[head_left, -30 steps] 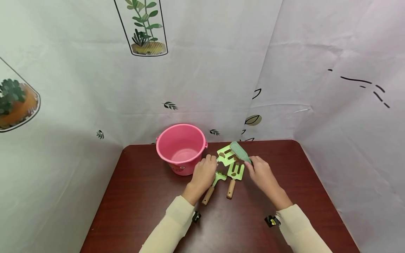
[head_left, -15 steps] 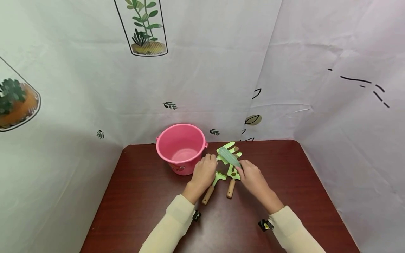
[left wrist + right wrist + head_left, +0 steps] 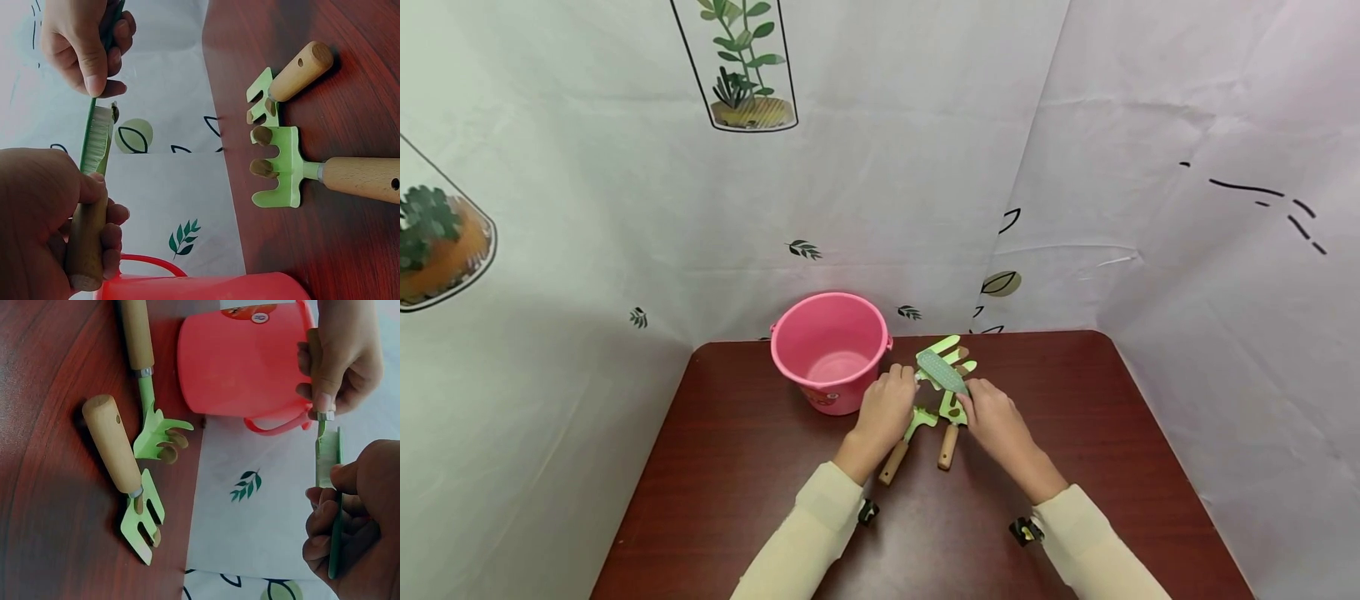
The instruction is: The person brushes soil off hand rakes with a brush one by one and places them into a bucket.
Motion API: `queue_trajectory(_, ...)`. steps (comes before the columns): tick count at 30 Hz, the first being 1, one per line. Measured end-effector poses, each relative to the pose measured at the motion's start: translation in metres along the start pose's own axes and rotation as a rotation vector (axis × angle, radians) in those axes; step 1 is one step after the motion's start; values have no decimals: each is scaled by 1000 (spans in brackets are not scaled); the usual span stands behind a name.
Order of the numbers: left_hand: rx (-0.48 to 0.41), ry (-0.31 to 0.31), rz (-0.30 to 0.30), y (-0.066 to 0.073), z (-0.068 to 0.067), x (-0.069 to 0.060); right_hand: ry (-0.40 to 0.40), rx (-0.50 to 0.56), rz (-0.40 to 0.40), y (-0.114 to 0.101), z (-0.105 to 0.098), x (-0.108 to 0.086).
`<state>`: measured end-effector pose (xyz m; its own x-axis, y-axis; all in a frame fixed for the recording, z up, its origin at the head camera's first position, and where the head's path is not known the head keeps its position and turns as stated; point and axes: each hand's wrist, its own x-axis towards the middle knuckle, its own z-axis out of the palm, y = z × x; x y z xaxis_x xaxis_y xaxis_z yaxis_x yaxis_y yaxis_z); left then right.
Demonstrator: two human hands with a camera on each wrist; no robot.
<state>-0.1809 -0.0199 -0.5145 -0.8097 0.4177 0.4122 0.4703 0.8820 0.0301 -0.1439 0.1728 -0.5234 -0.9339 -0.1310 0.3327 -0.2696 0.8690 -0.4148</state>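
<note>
Left hand [image 3: 883,408] grips the fork [image 3: 942,344] by its handle [image 3: 84,256], probably just steadying it near the bucket [image 3: 850,398], since the right hand's [image 3: 1000,421] got the brush [image 3: 942,371] gripped, bristles [image 3: 97,140] against it.

Head view: bucket [image 3: 829,357] on counter [image 3: 737,475], near centre; rake [image 3: 895,462], fork [image 3: 948,444] lower right of it; brush [image 3: 942,372] over third tool [image 3: 87,240], between left hand [image 3: 886,407] and right hand [image 3: 998,419].
</note>
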Motion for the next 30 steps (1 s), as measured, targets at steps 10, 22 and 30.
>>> queue_trajectory(10, 19, 18, 2, 0, 4, 0, 25, -42, 6, 0, -1, 2)
queue_trajectory(22, 14, 10, 4, 0, 2, -2, 58, -50, 12, 2, -3, 5)
queue_trajectory(30, 17, -6, 5, -1, 1, -4, 62, -53, 39, 2, -9, 5)
